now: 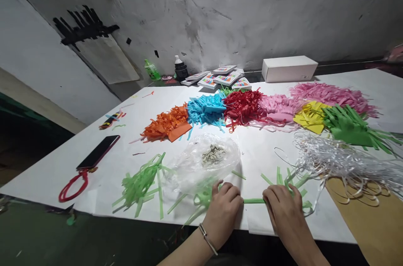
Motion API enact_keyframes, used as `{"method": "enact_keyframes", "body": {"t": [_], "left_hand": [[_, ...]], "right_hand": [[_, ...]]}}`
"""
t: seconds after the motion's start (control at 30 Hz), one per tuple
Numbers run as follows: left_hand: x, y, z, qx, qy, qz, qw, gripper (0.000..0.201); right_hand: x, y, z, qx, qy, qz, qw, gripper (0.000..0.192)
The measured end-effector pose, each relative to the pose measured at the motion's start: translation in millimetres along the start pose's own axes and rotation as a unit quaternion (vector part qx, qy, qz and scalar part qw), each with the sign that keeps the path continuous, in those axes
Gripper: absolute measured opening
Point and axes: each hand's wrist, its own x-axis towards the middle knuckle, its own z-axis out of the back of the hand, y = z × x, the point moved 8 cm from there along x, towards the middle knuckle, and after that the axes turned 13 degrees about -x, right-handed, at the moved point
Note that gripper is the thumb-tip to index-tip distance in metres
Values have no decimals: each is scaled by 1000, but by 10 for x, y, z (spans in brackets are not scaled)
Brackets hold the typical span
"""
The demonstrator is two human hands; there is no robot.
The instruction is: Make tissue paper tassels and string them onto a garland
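Hands met at the near edge of the white paper-covered table (270,148), both bearing on one narrow green paper strip (253,201) that lay flat between them. The left hand (223,209), a thin metal bangle (208,238) on its wrist, was curled with fingertips pinching the strip's left end; the right hand (283,207) was curled likewise on the right end, seemingly to keep the strip taut and straight. Loose green paper strips (140,186) lay just left, within easy reach, and a crumpled clear plastic bag (206,159) sat just behind the left hand. Farther back, cut paper was sorted by colour in a row: orange (166,125), blue (206,108), red (242,106). A black smartphone (98,152) lay well to the left.
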Motion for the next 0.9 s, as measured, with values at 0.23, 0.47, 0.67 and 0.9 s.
{"method": "enact_keyframes", "body": {"t": [0.23,0.47,0.67,0.9], "left_hand": [[107,68,-151,-53,44,-11,998,20],[195,91,43,-164,72,47,983,22],[-44,86,-107,-595,75,286,747,37],[-121,133,-173,-675,-61,293,674,47]], "right_hand": [[-20,175,55,57,-26,57,996,21],[55,273,134,64,-34,79,994,31],[122,366,575,119,-138,112,977,22],[99,410,414,228,-72,63,969,28]]}}
